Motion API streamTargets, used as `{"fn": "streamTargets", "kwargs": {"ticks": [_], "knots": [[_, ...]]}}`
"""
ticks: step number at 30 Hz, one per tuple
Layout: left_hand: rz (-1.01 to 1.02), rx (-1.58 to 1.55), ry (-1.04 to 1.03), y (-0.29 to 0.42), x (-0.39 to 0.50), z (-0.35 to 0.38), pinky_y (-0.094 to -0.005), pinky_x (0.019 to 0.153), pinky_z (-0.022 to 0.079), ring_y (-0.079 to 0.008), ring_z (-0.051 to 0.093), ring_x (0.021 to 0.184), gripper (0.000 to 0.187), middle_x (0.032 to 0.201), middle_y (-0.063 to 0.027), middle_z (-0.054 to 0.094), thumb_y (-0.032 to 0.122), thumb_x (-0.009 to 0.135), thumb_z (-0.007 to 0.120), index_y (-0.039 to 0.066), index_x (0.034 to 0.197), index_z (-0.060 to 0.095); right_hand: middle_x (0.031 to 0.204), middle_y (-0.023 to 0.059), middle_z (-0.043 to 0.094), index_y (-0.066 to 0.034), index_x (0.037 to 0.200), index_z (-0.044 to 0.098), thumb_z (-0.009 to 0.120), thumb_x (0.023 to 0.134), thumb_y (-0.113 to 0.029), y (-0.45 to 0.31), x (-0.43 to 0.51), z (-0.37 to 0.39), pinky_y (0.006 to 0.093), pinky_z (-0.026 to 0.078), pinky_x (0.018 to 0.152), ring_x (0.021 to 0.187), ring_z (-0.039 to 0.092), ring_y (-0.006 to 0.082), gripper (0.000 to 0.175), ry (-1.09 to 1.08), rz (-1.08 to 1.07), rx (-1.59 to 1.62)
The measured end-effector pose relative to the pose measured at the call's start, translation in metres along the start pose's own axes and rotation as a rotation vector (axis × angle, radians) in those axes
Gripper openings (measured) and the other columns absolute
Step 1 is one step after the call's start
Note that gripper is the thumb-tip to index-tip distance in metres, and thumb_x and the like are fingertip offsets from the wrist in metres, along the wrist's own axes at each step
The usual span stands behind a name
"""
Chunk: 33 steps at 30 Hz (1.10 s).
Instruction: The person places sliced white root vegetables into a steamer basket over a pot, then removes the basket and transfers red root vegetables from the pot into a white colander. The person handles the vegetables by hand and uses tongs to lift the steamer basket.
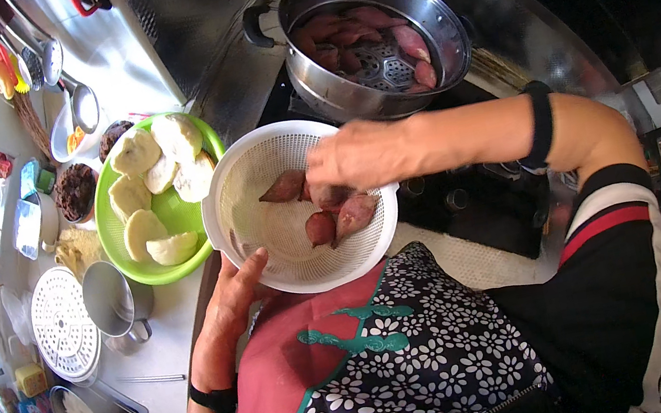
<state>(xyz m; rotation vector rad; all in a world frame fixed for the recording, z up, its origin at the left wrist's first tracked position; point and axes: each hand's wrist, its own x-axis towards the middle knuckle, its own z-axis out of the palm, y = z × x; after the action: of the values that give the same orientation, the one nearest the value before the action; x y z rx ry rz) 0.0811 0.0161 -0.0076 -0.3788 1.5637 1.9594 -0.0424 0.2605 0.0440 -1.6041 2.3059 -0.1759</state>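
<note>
My left hand point(234, 296) grips the near-left rim of a white plastic colander point(268, 264), its thumb over the edge. Several red-skinned sweet potatoes point(355, 215) lie in the right part of the colander. My right hand point(341, 155) is inside, blurred, with its fingers down at a sweet potato point(329, 197); whether they are closed on it is hidden. Beyond the colander stands a stainless steel steamer pot point(343, 91) without a lid. More sweet potatoes point(411, 43) rest around its perforated steaming tray point(396, 72).
A green basket point(192, 214) with pale peeled pieces sits left of the colander. A perforated steamer plate point(62, 320), a metal cup point(111, 298) and chopsticks point(152, 378) are on the counter point(157, 350). The steamer stands on a black gas stove point(476, 207) near the wall.
</note>
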Motion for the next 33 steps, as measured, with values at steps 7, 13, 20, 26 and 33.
{"fn": "streamTargets", "kwargs": {"ticks": [7, 13, 20, 26, 33], "knots": [[-0.016, 0.019, -0.040, 0.000, 0.001, -0.004, -0.0402, 0.078, 0.049, -0.0274, 0.050, 0.108, 0.069, 0.127, -0.0150, 0.041, 0.031, 0.084, 0.054, 0.010, 0.137, 0.017, 0.083, 0.0204, 0.061, -0.0013, 0.089, 0.061, 0.052, 0.071, -0.020, 0.099, -0.061, -0.093, 0.0424, 0.047, 0.072, 0.082, 0.060, 0.0356, 0.027, 0.318, 0.445, -0.260], [0.035, -0.014, 0.015, -0.003, -0.002, 0.002, -0.0390, 0.078, 0.050, -0.0257, 0.053, 0.103, 0.066, 0.122, -0.0135, 0.047, 0.032, 0.083, 0.056, 0.007, 0.136, 0.024, 0.073, 0.0249, 0.061, 0.0104, 0.074, 0.060, 0.057, 0.067, -0.015, 0.200, -0.089, -0.053, 0.0429, 0.047, 0.051, 0.064, 0.061, 0.0350, 0.026, -0.046, 0.984, -0.077], [-0.009, 0.014, 0.053, 0.004, -0.005, 0.006, -0.0378, 0.082, 0.047, -0.0239, 0.052, 0.106, 0.066, 0.124, -0.0113, 0.046, 0.034, 0.082, 0.057, 0.008, 0.135, 0.027, 0.067, 0.0202, 0.060, 0.0061, 0.068, 0.062, 0.053, 0.061, -0.007, 0.240, -0.091, -0.033, 0.0397, 0.045, 0.047, 0.058, 0.060, 0.0306, 0.017, -0.192, 1.145, 0.016], [-0.007, 0.004, 0.038, -0.001, -0.005, 0.004, -0.0376, 0.081, 0.047, -0.0239, 0.052, 0.104, 0.066, 0.123, -0.0121, 0.046, 0.034, 0.082, 0.056, 0.009, 0.135, 0.026, 0.067, 0.0200, 0.059, 0.0049, 0.068, 0.063, 0.052, 0.059, -0.002, 0.247, -0.084, -0.014, 0.0384, 0.046, 0.049, 0.059, 0.061, 0.0267, 0.016, -0.279, 0.939, -0.154], [0.020, 0.006, 0.067, -0.010, -0.003, 0.004, -0.0351, 0.075, 0.046, -0.0225, 0.052, 0.098, 0.068, 0.120, -0.0119, 0.048, 0.035, 0.082, 0.055, 0.011, 0.136, 0.023, 0.060, 0.0116, 0.055, 0.0018, 0.068, 0.059, 0.054, 0.070, -0.013, 0.226, -0.083, -0.042, 0.0342, 0.046, 0.047, 0.056, 0.056, 0.0217, 0.016, 0.332, 1.221, 0.539]]}}
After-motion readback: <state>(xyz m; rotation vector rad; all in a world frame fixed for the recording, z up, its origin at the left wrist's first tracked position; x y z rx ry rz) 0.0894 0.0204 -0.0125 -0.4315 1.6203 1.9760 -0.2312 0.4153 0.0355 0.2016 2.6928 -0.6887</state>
